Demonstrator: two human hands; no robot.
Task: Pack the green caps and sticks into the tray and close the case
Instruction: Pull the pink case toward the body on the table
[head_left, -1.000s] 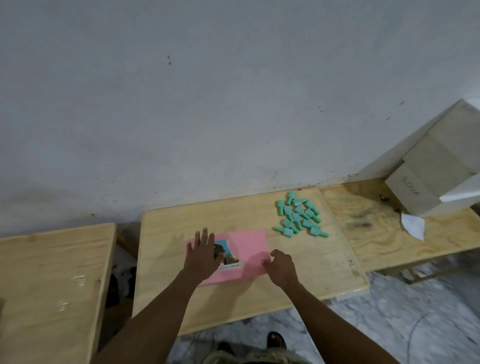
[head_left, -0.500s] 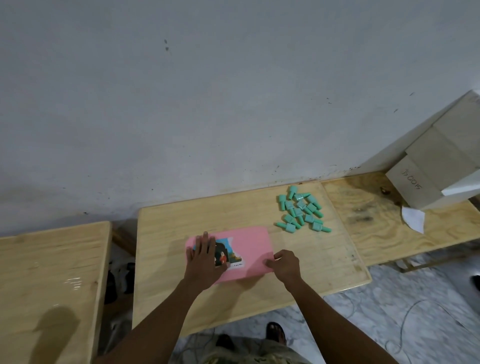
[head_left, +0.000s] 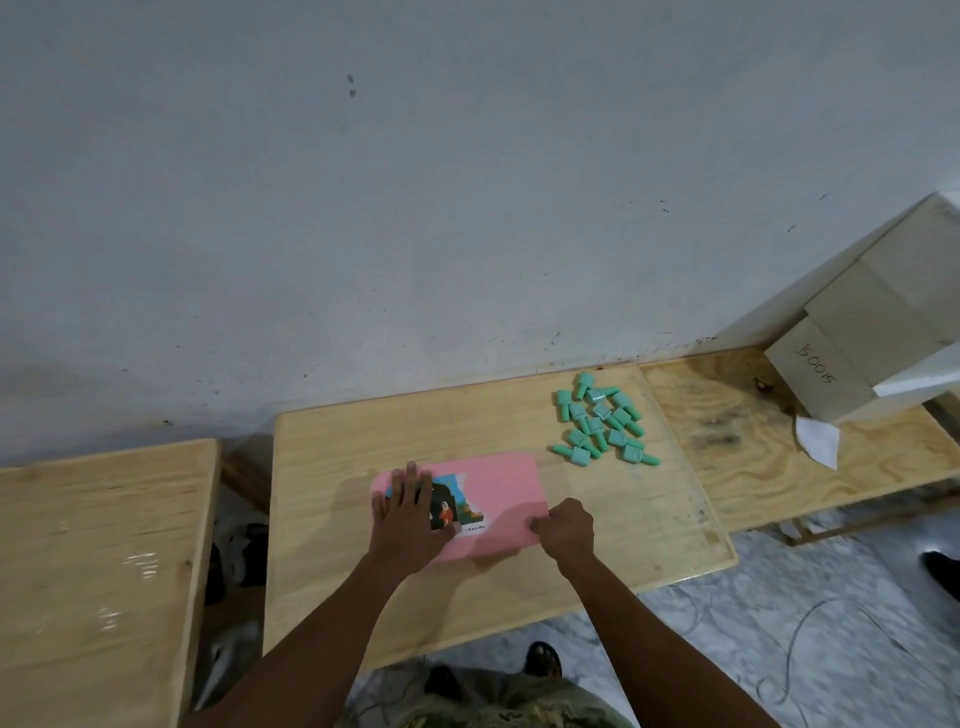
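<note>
A flat pink case (head_left: 501, 493) with a picture label lies shut on the middle wooden table (head_left: 332, 452). My left hand (head_left: 408, 512) rests flat on its left half, fingers spread, partly covering the label. My right hand (head_left: 566, 527) is curled at the case's right front corner, fingertips pinching its edge. A heap of several green caps with sticks (head_left: 597, 423) lies on the table behind and to the right of the case, apart from both hands. The tray is hidden inside the case.
A second wooden table (head_left: 98, 545) stands to the left across a gap. A lower wooden bench (head_left: 769, 457) on the right carries a cardboard box (head_left: 852, 353) and a scrap of white paper (head_left: 818, 447). A cable lies on the marble floor.
My right hand has slid from the case's front edge to its right front corner and closed on the edge. The left hand stays pressed on the label.
</note>
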